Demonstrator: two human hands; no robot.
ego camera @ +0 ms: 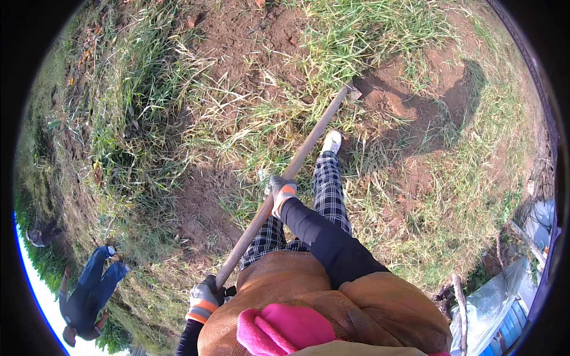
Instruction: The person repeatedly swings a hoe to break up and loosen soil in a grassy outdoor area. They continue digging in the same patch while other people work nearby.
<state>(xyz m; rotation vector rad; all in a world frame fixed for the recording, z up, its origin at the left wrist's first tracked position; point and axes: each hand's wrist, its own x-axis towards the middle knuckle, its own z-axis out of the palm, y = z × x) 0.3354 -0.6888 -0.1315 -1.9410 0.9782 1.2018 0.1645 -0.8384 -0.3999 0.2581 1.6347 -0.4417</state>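
Note:
A long wooden handle [307,149] runs diagonally from my waist up to the ground ahead. Its metal head [355,92], seemingly a hoe's, rests at a clump of cut grass and bare soil; part of the blade is hidden. My right hand [282,191], in a grey and orange work glove, grips the handle about midway. Near the handle's rear end, my left hand [205,297] is closed around it in a matching glove. My white shoe [332,141] stands just below the tool's head.
Grass clumps [142,98] and reddish soil [209,209] cover the ground. A person in jeans [84,293] stands at the lower left, with another bent figure [42,233] farther off. Plastic sheeting [490,302] and a wooden stick [460,302] lie at the lower right.

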